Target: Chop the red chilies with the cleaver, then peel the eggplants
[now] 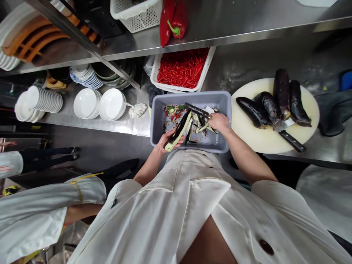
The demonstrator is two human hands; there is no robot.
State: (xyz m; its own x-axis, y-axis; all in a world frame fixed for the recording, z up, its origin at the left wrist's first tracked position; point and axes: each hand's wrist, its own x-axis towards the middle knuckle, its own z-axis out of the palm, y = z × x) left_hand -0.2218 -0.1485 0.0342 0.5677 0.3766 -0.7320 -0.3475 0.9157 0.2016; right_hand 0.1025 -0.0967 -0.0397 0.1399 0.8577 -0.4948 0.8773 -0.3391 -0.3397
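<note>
My left hand [167,140] is wrapped round the lower end of a partly peeled eggplant [179,130], which tilts up over the grey tub [191,96]. Pale flesh shows along it beside strips of dark skin. In my right hand [219,123] is a long, dark peeling tool [196,109] that points up and left over the tub, near the eggplant's upper end; its exact blade is hard to make out. Eggplant peels [202,126] and red and green scraps [174,113] lie in the tub.
Right of the tub, a round white cutting board [250,137] bears several whole eggplants [282,90] and a black-handled knife [292,141]. Behind stands a white basket of red chilies [183,69]. White bowls [111,103] and garlic cloves [138,110] are at left. Co-workers [52,216] stand nearby.
</note>
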